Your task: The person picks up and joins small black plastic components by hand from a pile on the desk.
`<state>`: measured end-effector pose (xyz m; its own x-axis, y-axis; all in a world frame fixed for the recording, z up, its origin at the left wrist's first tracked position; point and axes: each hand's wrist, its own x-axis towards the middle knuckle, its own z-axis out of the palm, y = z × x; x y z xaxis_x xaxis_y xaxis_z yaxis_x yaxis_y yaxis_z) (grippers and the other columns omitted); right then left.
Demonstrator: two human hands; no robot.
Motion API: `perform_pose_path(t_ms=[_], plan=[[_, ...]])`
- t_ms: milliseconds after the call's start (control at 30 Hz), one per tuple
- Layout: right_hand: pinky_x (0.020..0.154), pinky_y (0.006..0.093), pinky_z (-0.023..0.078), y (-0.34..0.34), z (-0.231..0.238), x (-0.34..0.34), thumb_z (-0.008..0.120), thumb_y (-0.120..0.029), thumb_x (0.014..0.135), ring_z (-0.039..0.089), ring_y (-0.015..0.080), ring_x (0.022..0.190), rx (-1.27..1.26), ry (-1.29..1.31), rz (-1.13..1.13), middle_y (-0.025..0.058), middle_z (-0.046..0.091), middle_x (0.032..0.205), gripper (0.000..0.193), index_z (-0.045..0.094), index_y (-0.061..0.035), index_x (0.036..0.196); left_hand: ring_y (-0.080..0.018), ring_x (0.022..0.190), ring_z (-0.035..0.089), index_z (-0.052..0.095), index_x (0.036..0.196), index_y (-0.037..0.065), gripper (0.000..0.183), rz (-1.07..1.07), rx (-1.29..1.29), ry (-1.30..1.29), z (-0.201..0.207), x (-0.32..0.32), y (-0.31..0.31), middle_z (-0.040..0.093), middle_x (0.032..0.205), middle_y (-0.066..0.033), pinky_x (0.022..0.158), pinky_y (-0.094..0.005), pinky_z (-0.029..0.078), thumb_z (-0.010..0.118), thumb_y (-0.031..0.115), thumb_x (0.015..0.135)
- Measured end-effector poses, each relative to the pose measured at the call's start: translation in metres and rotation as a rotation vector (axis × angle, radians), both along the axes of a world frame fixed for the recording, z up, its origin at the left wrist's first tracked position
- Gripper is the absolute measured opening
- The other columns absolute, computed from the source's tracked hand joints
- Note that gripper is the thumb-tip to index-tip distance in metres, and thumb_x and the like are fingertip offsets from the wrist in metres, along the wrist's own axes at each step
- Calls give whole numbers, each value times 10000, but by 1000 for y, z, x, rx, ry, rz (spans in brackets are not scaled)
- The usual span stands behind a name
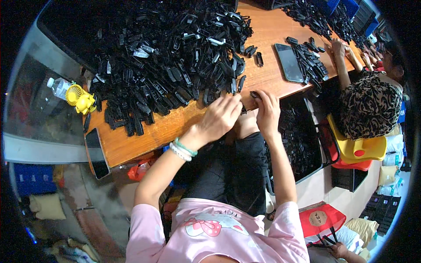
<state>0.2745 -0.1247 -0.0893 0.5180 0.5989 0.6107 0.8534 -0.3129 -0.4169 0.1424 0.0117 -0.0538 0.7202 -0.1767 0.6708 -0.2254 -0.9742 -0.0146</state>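
Head view: the right hand (268, 113) pinches a black part (254, 94) at its 11 o'clock.
The left hand (223, 113) is bunched just beside it; I cannot tell whether it grips anything. A slack fingertip pinch could drop the part over the tabletop (125, 149) edge toward 6 o'clock, away from the pile (166, 65) at 10 o'clock. The part looks small and dark, mostly finger-covered.

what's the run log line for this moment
left hand: at near edge of brown wooden table, grip unclear | right hand: small black plastic piece at fingertips | black plastic parts heap: on table
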Motion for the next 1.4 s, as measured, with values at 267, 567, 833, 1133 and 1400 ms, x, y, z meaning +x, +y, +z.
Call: perform_pose_path(t_ms=[267, 567, 833, 1133, 1400], plan=[[507, 183, 321, -20, 28, -87, 399, -222, 986, 353, 37, 577, 449, 1320, 410, -14, 479, 805, 256, 479, -49, 1156, -47, 539, 525, 503, 1011, -5, 287, 65, -1595, 152, 2, -67, -38, 631, 825, -78, 454, -190, 426, 679, -20, 785], [691, 291, 463, -23, 58, -109, 524, -62, 897, 562, 227, 785, 88, 848, 601, 118, 574, 931, 266, 499, 16, 1150, -137, 518, 553, 604, 1024, -78, 288, 8, -1208, 306, 30, -99, -32, 588, 722, -105, 469, -263, 432, 693, 35, 775], [628, 398, 471, -17, 50, -123, 551, 75, 770, 564, 368, 734, 6, 376, 502, 198, 542, 841, 375, 489, 34, 1137, -287, 587, 577, 618, 873, -105, 256, 113, -953, 255, 42, -105, -25, 589, 689, -185, 564, -334, 454, 693, 122, 780], [632, 386, 475, -9, 52, -121, 575, 77, 750, 570, 352, 741, 16, 331, 494, 184, 553, 851, 373, 515, 27, 1114, -296, 595, 575, 611, 877, -98, 225, 142, -881, 209, 49, -110, -24, 577, 691, -183, 546, -360, 450, 678, 98, 790], [644, 371, 490, -5, 52, -127, 605, 61, 728, 587, 321, 782, 47, 337, 460, 164, 574, 887, 432, 527, 14, 1150, -142, 541, 566, 595, 858, -76, 204, 172, -1365, 259, 43, -101, -42, 545, 656, -93, 482, -260, 431, 618, 126, 866]])
